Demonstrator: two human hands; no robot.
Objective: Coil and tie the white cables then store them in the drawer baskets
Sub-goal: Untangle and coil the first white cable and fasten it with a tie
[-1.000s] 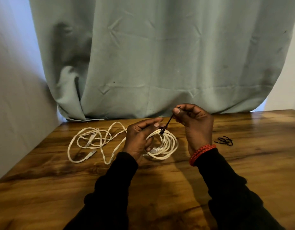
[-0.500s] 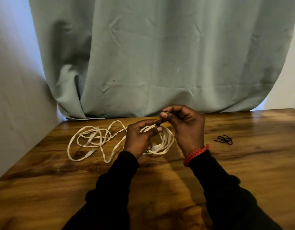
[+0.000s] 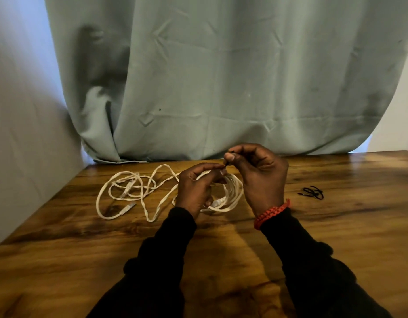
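Near the far edge of a wooden surface [image 3: 336, 237], a person's two hands work at a coiled white cable [image 3: 233, 193]. The left hand [image 3: 196, 191] curls its fingers round the top of the coil, holding it just above the wood, while the right hand [image 3: 258, 175] pinches a thin black tie [image 3: 226, 165] between thumb and forefinger right above the coil. The tips of both hands nearly meet at the tie. A second white cable [image 3: 129, 191] lies loose and tangled toward the far left corner of the surface, one strand running to the coil; its plugs rest on the wood. More black ties [image 3: 312, 193] sit in a small heap toward the right edge, well apart from the hands. A red braided band [image 3: 270, 213] circles the right wrist above a black sleeve [image 3: 313, 271]. A pale green curtain [image 3: 221, 76] hangs behind the far edge.
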